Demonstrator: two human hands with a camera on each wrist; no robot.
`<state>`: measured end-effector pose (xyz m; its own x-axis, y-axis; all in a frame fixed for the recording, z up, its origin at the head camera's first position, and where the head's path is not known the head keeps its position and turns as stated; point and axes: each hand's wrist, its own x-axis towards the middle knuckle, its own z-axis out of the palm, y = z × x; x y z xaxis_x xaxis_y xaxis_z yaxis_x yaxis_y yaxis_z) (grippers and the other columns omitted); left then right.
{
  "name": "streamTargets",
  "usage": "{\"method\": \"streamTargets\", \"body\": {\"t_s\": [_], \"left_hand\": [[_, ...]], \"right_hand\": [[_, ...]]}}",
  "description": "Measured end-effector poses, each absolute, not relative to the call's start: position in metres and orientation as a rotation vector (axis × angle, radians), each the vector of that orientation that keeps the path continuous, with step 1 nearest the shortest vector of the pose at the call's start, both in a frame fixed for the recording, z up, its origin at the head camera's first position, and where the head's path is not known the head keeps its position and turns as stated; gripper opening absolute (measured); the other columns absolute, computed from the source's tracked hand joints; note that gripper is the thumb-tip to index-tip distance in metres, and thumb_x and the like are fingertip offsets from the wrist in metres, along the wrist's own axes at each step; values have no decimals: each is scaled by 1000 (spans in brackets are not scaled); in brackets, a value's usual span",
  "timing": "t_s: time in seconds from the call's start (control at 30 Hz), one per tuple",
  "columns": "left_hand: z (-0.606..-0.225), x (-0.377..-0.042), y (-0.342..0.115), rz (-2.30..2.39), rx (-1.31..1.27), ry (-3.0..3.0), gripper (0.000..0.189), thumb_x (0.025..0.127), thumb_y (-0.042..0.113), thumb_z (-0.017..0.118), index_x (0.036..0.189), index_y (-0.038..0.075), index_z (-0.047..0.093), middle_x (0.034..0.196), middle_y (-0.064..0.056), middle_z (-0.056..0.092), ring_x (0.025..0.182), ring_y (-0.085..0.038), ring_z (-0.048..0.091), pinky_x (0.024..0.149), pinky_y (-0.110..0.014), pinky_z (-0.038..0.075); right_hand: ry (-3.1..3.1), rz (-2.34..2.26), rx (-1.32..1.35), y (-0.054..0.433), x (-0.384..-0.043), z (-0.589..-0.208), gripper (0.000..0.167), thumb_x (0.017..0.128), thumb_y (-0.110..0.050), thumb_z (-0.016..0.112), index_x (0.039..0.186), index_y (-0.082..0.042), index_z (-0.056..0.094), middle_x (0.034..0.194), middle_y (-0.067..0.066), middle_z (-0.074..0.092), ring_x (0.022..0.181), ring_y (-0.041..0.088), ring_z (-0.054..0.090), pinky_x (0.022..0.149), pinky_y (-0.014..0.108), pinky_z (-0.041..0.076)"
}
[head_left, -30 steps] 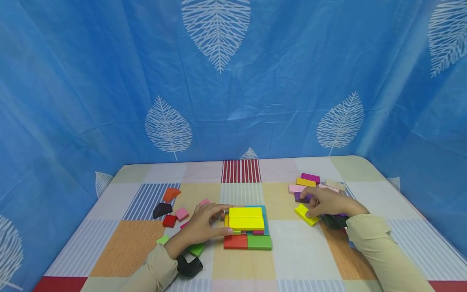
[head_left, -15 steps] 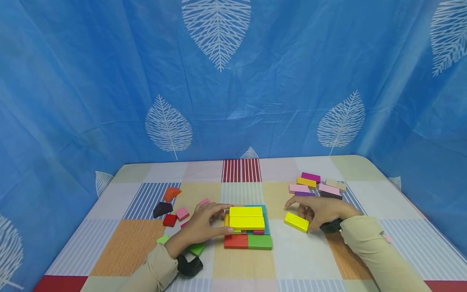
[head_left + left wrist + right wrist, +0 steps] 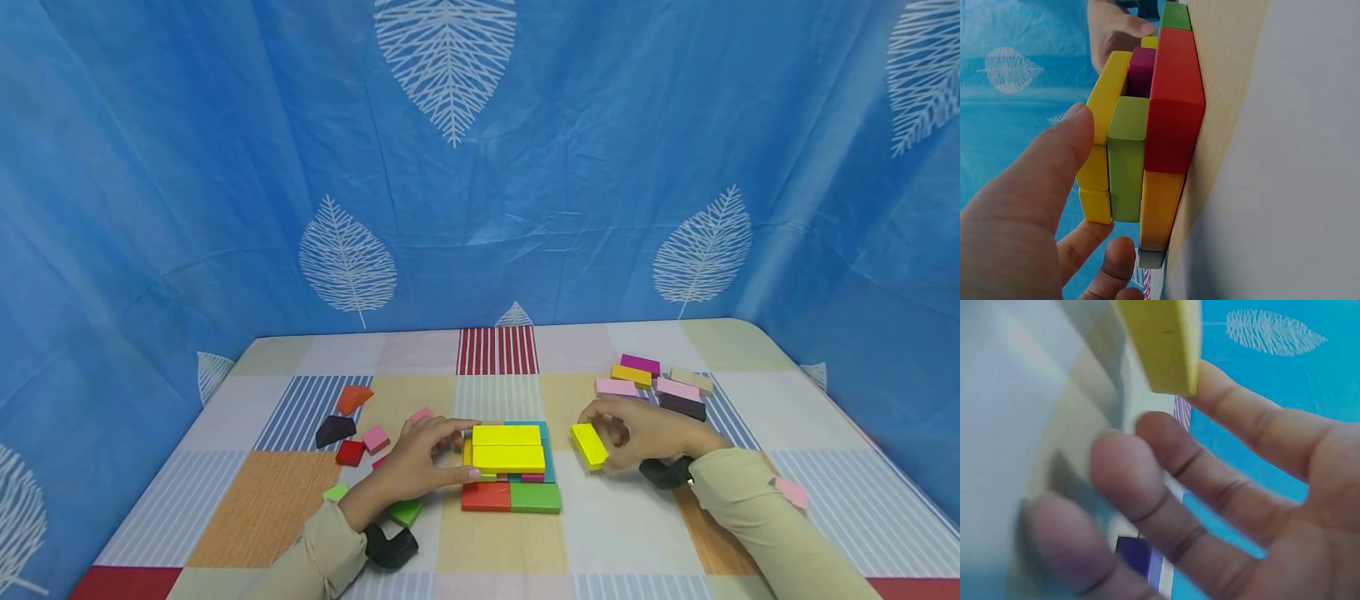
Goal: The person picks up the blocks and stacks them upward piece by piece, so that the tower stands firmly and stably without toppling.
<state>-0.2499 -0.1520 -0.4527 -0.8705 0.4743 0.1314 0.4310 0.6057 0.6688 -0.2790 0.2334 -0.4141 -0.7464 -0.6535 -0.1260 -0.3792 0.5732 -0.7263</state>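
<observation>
A blue curtain [image 3: 570, 125] printed with white leaves backs a patchwork tablecloth [image 3: 615, 533]; in the head view, take twelve o'clock as straight away from the person. At the far left, a black block [image 3: 335, 430] lies at about ten o'clock from a small red block [image 3: 349, 453].

Next along, the left hand [image 3: 420, 458] is at nine o'clock of a low stack [image 3: 486, 497], its thumb and a finger pinching the left end of a yellow pair [image 3: 508, 458] on top, from six and twelve. The pair's long axis runs nine to three.

A loose yellow block [image 3: 588, 447] is near the stack at three o'clock, apart from it, its long axis running roughly eleven to five, so it is turned well across the pair. The right hand, at the block's three o'clock, is much the nearer; its fingers [image 3: 587, 410] and thumb hold the block at its two ends. Whether the block clears the cloth I cannot tell.

Right of that, a dark block [image 3: 682, 407] lies at about one o'clock from the right hand.
</observation>
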Motion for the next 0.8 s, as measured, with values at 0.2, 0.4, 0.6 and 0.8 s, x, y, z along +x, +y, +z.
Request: {"method": "streamTargets", "body": {"t_s": [0.2, 0.4, 0.6, 0.8], "left_hand": [[-453, -250, -153, 1130, 774, 2759, 67, 88, 41, 89, 147, 15, 67, 100, 10, 60, 99, -15, 52, 93, -50, 32], [-452, -249, -154, 1143, 791, 2747, 69, 89, 42, 88, 148, 15, 67, 100, 9, 60, 99, -15, 52, 93, -50, 32], [-452, -248, -154, 1140, 792, 2748, 68, 89, 41, 89, 148, 16, 67, 100, 9, 59, 100, -16, 52, 94, -51, 31], [-450, -248, -154, 1149, 796, 2737, 67, 89, 40, 89, 148, 17, 67, 101, 7, 60, 101, -19, 52, 94, -53, 32]], "right_hand": [[2483, -1093, -912, 220, -273, -410, 57, 84, -13, 89, 135, 0, 66, 120, 9, 65, 90, 21, 60, 78, 29, 59], [2644, -1112, -992, 199, -265, -408, 59, 84, -27, 91, 134, -5, 70, 122, 5, 69, 92, 18, 61, 81, 31, 59], [2682, -1100, -1025, 177, -259, -411, 60, 85, -30, 90, 135, -5, 69, 125, 7, 70, 95, 19, 61, 81, 34, 59], [2714, -1001, -1007, 162, -256, -414, 59, 87, -33, 88, 137, -8, 68, 131, 8, 69, 108, 25, 63, 91, 46, 58]]}}
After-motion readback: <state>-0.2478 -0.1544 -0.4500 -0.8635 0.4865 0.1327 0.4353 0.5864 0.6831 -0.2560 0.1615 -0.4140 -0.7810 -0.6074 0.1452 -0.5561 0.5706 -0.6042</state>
